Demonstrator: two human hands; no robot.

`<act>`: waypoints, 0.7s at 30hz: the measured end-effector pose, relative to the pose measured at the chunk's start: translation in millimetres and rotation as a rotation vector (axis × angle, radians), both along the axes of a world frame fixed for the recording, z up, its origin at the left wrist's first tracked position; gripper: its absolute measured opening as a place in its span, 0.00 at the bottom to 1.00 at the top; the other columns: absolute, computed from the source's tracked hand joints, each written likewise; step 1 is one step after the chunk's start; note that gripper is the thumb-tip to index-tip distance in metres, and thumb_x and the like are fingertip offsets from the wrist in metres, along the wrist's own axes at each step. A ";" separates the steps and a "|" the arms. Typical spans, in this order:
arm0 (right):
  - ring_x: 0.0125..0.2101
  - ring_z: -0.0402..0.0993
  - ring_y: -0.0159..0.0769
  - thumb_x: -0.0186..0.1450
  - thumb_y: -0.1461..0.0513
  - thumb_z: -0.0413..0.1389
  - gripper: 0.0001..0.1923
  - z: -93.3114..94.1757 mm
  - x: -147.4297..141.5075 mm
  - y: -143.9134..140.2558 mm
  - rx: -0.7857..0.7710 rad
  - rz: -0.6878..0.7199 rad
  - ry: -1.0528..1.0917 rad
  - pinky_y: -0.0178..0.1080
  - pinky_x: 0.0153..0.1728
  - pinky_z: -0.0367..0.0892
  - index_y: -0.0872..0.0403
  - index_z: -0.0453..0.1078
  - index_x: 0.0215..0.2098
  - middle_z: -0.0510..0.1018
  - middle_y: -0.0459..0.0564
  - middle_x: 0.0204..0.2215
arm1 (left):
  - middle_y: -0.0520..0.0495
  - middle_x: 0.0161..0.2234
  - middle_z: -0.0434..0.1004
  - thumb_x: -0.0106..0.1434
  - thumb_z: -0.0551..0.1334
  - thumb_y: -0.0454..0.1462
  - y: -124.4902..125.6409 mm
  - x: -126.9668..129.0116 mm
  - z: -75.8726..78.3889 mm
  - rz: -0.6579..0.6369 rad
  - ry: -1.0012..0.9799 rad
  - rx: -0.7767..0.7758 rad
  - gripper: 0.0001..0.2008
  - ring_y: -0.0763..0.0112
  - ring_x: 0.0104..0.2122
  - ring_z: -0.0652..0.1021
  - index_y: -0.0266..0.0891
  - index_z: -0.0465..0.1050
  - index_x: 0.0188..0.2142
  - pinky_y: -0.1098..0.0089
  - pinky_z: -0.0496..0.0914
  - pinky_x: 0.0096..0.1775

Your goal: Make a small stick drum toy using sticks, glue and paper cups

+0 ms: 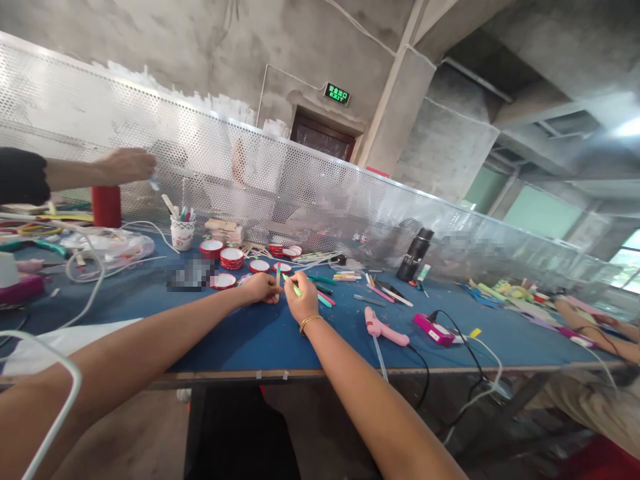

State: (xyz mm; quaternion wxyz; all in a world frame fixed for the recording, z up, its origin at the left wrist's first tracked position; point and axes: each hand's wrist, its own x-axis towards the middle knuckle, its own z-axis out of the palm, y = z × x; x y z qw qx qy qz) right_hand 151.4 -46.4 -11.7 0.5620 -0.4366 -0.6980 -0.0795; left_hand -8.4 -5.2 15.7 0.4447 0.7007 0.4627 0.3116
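Blue worktable point(240, 337), bare concrete walls point(210, 47).

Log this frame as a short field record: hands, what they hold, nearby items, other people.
left hand: resting on the blue table, pinching a thin stick
right hand: holding a green stick, gold bracelet on the wrist
near the hands: red round lids, loose coloured sticks
right of the hands: pink glue gun, lying flat with its cord attached
behind: paper cup of sticks, black flask, perforated metal screen
other people: a co-worker's hand raised at far left; another forearm at far right
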 end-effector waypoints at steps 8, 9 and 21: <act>0.28 0.75 0.37 0.71 0.59 0.51 0.09 1.5 -3.6 -2.8 0.029 0.057 -0.049 0.36 0.33 0.65 0.49 0.65 0.31 0.77 0.47 0.26 | 0.52 0.22 0.79 0.52 0.74 0.43 0.5 2.3 -0.4 0.015 0.004 -0.031 0.15 0.71 0.26 0.81 0.40 0.70 0.22 0.75 0.75 0.34; 0.28 0.75 0.37 0.71 0.59 0.51 0.09 1.4 -3.6 -2.7 0.025 0.056 -0.051 0.36 0.34 0.65 0.49 0.65 0.31 0.77 0.47 0.26 | 0.52 0.22 0.79 0.52 0.74 0.43 0.4 2.4 -0.1 0.018 0.004 -0.031 0.15 0.71 0.26 0.81 0.40 0.69 0.22 0.74 0.75 0.34; 0.29 0.74 0.37 0.71 0.58 0.51 0.10 1.3 -2.0 -2.5 0.031 0.053 -0.020 0.36 0.34 0.66 0.49 0.66 0.32 0.77 0.47 0.27 | 0.52 0.22 0.80 0.51 0.75 0.44 0.1 0.9 1.2 0.003 0.014 -0.025 0.16 0.71 0.26 0.81 0.40 0.71 0.23 0.75 0.74 0.33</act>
